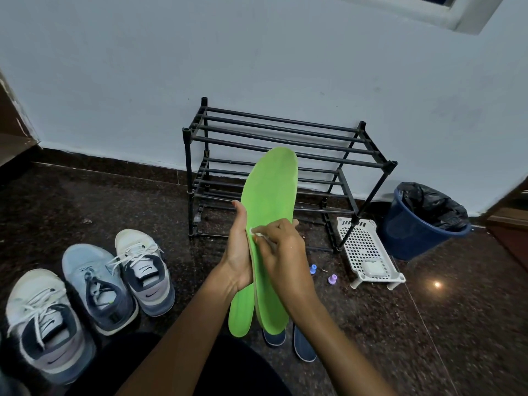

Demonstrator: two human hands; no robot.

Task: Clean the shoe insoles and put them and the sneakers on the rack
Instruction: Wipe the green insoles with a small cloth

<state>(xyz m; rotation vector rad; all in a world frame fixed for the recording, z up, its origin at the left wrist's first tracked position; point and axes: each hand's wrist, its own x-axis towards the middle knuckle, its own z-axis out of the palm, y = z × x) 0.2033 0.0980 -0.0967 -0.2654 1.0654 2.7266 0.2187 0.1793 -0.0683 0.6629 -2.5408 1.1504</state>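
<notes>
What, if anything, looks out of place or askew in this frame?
The white perforated tray sits askew on the floor, its far end behind a front leg of the black shoe rack. A blue plastic piece and a purple one lie loose beside it. Only three sneakers show.

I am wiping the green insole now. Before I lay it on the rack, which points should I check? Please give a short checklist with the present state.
1. Left hand grips the green insoles: ok.
2. Right hand pinches the small white wipe against the front insole: ok.
3. Whole insole surface wiped clean: cannot tell.
4. Black rack stands upright just ahead of the hands: ok.
5. Sneakers already on the rack: not ok, three stand on the floor at the left.
6. Dark blue insoles on the rack: not ok, they lie on the floor below the hands.
</notes>
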